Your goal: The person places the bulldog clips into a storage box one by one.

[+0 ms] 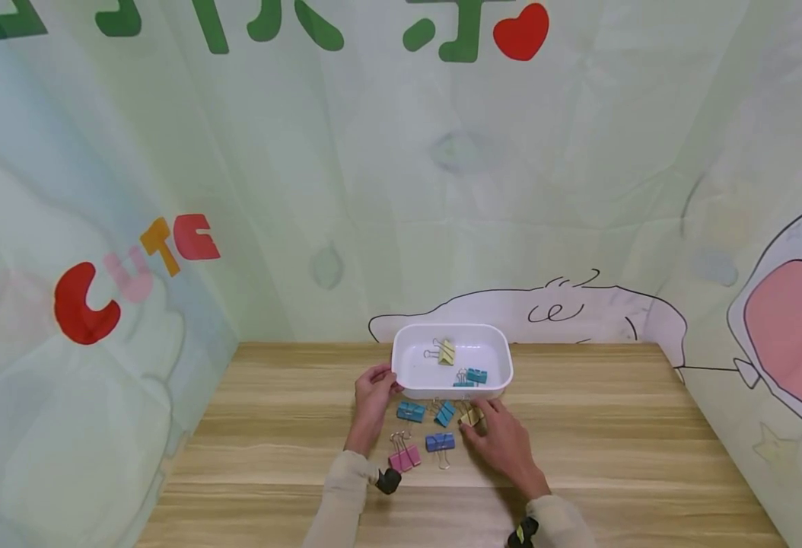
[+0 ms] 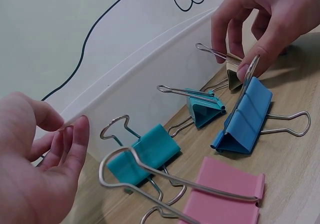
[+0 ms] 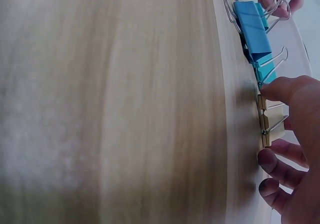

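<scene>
Your left hand [image 1: 373,392] pinches the white plastic tray [image 1: 490,350] at its left front corner. Your right hand [image 1: 505,438] has thumb and fingers clamped on the ends of a yellow binder clip [image 1: 469,417], which sits on the wood-grain table [image 1: 613,434] just before the tray's front wall. Left of it: two teal binder clips [image 1: 411,412]. Nearer you: one pink binder clip [image 1: 404,458], one blue binder clip [image 1: 440,441]. Inside the tray: yellow and teal clips.
</scene>
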`<state>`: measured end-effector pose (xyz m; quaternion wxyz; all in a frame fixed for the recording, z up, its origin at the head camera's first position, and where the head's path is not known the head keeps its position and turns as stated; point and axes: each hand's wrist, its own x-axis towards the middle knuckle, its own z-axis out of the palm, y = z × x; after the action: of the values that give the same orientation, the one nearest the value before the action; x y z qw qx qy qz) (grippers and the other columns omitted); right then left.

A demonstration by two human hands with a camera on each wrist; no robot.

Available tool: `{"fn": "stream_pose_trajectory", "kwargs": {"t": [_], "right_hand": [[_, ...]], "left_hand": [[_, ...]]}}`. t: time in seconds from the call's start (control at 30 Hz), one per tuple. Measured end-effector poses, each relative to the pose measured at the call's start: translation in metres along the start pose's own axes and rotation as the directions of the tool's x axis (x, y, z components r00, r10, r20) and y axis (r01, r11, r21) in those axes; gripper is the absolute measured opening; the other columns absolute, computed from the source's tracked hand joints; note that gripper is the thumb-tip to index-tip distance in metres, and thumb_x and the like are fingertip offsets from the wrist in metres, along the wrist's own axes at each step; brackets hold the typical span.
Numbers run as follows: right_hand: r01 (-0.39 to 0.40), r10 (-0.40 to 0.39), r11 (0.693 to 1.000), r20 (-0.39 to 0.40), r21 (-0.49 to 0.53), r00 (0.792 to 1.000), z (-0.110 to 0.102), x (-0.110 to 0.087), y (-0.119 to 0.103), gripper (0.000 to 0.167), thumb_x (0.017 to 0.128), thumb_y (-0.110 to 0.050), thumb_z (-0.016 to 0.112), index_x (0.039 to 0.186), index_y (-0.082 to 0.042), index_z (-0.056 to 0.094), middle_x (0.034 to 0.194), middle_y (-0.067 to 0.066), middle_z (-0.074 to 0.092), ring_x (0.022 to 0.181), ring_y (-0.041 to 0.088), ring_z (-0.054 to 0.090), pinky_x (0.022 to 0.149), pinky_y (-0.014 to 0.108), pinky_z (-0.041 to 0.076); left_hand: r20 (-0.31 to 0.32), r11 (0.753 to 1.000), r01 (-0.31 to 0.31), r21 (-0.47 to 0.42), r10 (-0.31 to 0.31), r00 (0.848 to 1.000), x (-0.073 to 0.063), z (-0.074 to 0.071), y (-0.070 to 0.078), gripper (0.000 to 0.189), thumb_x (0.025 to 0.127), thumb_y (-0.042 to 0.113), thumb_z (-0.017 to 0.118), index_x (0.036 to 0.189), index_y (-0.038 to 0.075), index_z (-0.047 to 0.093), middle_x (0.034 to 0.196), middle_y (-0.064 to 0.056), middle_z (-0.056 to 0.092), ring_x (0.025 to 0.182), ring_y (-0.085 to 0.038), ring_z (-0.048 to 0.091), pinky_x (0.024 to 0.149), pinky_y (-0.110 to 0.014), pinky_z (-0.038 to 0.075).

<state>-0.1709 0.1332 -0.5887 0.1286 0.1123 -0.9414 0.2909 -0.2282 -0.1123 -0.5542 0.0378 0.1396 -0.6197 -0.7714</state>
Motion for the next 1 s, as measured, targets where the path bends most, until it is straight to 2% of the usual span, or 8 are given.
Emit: {"fn": "stream_pose_trajectory", "kwargs": {"t": [0.37, 0.7, 1.0], "right_hand": [[0.023, -0.023, 0.999, -0.01, -0.026, 1.0, -0.001, -0.005, -0.001, 0.05, 0.085, -0.03, 0.085, 0.129, -0.014, 0.069, 0.131, 0.012, 0.067, 0.105, 0.037, 0.07, 0.075, 0.052, 0.062], [0.061, -0.062, 0.996, -0.018, -0.07, 0.998, -0.011, -0.004, -0.006, 0.051, 0.084, -0.031, 0.086, 0.129, -0.013, 0.069, 0.129, 0.011, 0.067, 0.097, 0.033, 0.071, 0.068, 0.046, 0.062], [0.075, -0.077, 0.995, -0.023, -0.071, 0.997, -0.018, -0.002, -0.011, 0.055, 0.084, -0.032, 0.086, 0.133, -0.014, 0.067, 0.129, 0.011, 0.068, 0.097, 0.03, 0.071, 0.068, 0.042, 0.062]], "left_hand": [[-0.005, 1.0, 0.021, 0.014, -0.021, 1.0, -0.003, 0.0, -0.001, 0.031, 0.1, -0.004, 0.058, 0.129, -0.014, 0.057, 0.125, -0.033, 0.057, 0.097, -0.034, 0.066, 0.081, -0.029, 0.063], [-0.006, 1.0, 0.006, 0.016, -0.005, 1.0, -0.003, 0.001, 0.0, 0.031, 0.101, -0.004, 0.058, 0.129, -0.015, 0.057, 0.124, -0.033, 0.057, 0.1, -0.038, 0.065, 0.079, -0.027, 0.062], [0.001, 1.0, -0.007, 0.02, 0.007, 1.0, -0.003, 0.001, 0.001, 0.032, 0.101, -0.004, 0.056, 0.13, -0.017, 0.055, 0.126, -0.036, 0.056, 0.098, -0.036, 0.066, 0.079, -0.028, 0.062]]}}
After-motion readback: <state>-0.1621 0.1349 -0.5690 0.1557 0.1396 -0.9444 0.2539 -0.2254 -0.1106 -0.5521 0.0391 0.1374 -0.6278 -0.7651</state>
